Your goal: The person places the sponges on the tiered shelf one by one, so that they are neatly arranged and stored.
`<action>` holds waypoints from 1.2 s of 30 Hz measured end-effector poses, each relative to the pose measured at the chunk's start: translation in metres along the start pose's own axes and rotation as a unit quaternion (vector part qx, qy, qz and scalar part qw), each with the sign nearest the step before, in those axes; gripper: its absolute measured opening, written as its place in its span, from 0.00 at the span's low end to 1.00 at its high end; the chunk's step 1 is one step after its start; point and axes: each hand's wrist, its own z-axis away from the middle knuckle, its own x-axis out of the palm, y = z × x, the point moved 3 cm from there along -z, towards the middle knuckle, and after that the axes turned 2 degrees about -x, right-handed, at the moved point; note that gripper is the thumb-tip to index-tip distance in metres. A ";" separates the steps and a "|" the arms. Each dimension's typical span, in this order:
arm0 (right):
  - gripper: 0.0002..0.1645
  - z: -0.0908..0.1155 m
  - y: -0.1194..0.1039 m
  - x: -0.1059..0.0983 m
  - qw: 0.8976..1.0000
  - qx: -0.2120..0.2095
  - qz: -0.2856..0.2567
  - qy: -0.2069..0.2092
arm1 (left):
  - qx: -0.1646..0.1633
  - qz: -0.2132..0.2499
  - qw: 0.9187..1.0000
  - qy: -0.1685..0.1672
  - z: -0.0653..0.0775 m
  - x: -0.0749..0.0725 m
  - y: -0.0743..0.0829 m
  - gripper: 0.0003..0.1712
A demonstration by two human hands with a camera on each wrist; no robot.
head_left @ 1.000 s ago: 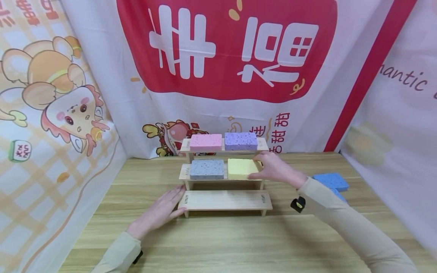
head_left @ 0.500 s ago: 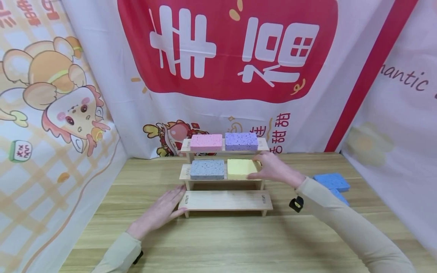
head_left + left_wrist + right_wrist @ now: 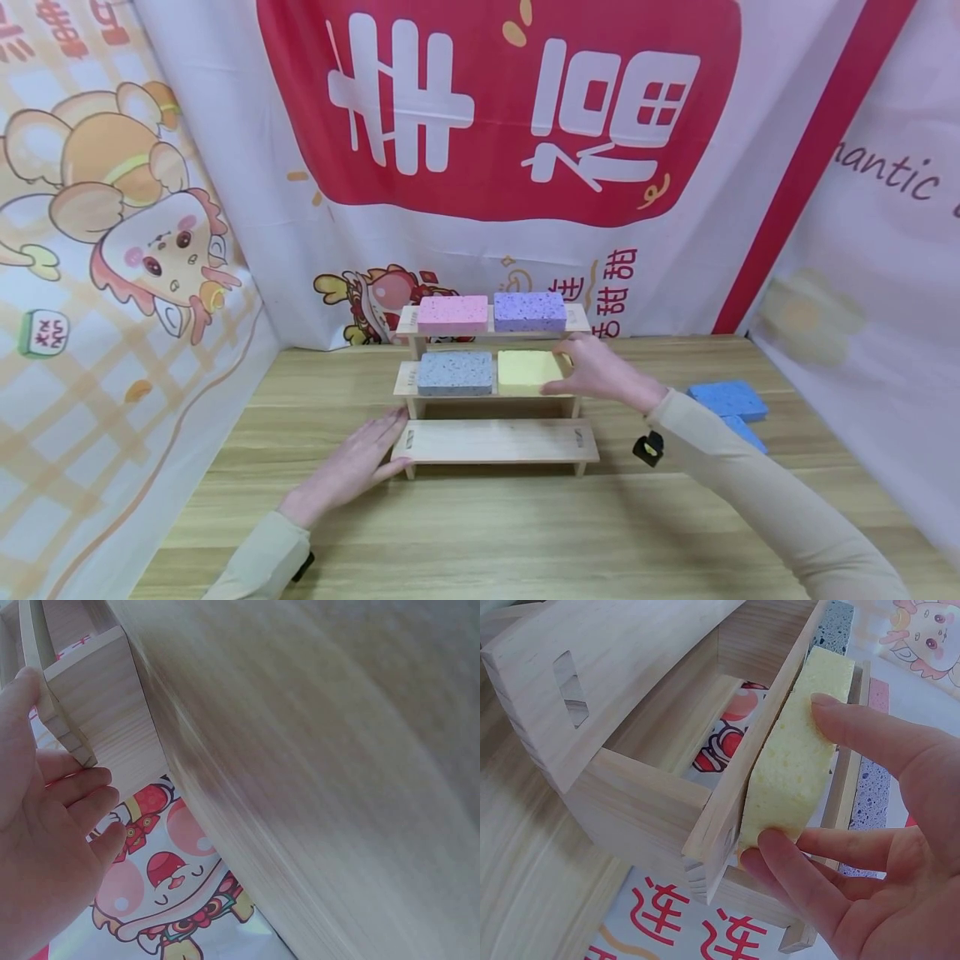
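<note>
A three-tier wooden display rack (image 3: 495, 442) stands on the table. My left hand (image 3: 356, 458) holds the left end of its lowest shelf, thumb at the front edge and fingers at the side and back, as the left wrist view also shows. On the middle shelf sits a pale yellow sponge (image 3: 528, 372); my right hand (image 3: 603, 371) pinches its right end between thumb and fingers. Beside it on the left lies a speckled grey-blue sponge (image 3: 454, 372), with a narrow gap between them. A pink sponge (image 3: 452, 313) and a purple sponge (image 3: 529, 312) sit on the top shelf.
Two blue sponges (image 3: 729, 400) lie on the wooden table (image 3: 480, 542) to the right, partly behind my right sleeve. Printed cloth walls (image 3: 495, 192) enclose the table at the back and on both sides.
My right hand has shifted slightly left with the yellow sponge, narrowing the gap to the grey-blue one. My left hand has stayed in place.
</note>
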 end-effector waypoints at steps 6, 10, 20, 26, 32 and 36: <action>0.45 0.000 -0.001 -0.001 1.000 0.009 -0.006 -0.006 | -0.002 0.001 1.000 -0.003 0.000 0.000 0.000 0.45; 0.45 -0.001 -0.002 -0.001 1.000 0.011 -0.007 -0.008 | -0.004 0.000 1.000 -0.008 0.000 0.000 0.001 0.45; 0.45 -0.003 0.000 0.000 1.000 0.014 -0.015 -0.006 | -0.005 -0.002 1.000 -0.012 -0.001 0.001 -0.001 0.45; 0.45 -0.003 0.000 0.001 1.000 0.018 -0.018 -0.009 | -0.004 -0.003 1.000 -0.009 -0.001 0.000 0.000 0.45; 0.46 -0.004 0.003 0.003 1.000 0.022 -0.019 -0.011 | -0.006 -0.005 1.000 -0.014 -0.001 0.000 0.000 0.45; 0.46 -0.004 0.003 0.003 1.000 0.022 -0.019 -0.009 | -0.008 -0.005 1.000 -0.015 -0.001 0.001 0.000 0.45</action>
